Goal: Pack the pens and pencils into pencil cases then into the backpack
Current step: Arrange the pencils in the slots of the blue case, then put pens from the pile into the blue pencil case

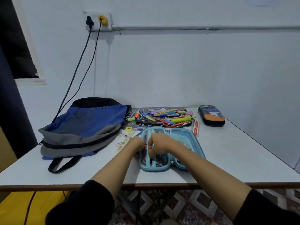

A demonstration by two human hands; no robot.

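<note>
Hands: two, my left hand (137,143) and my right hand (159,142), side by side at the centre of the frame.
Pencil cases: two, a light blue pencil case (184,137) under my hands and a dark pencil case (211,116) right of centre.
Backpacks: one backpack (84,125), left of centre.
Writing things: one heap of pens and pencils (164,116) just above my hands in the frame. They overlap too much for me to count, but there are well over a dozen.
Rulers: one red ruler (196,128).
Yellow rings: one small yellow ring (129,129).
Stickers: several small stickers (123,142), too small to count.
Plugs: two at upper left, a black plug (89,21) and a yellow plug (102,19).
Worktops: one worktop (235,151).
</note>
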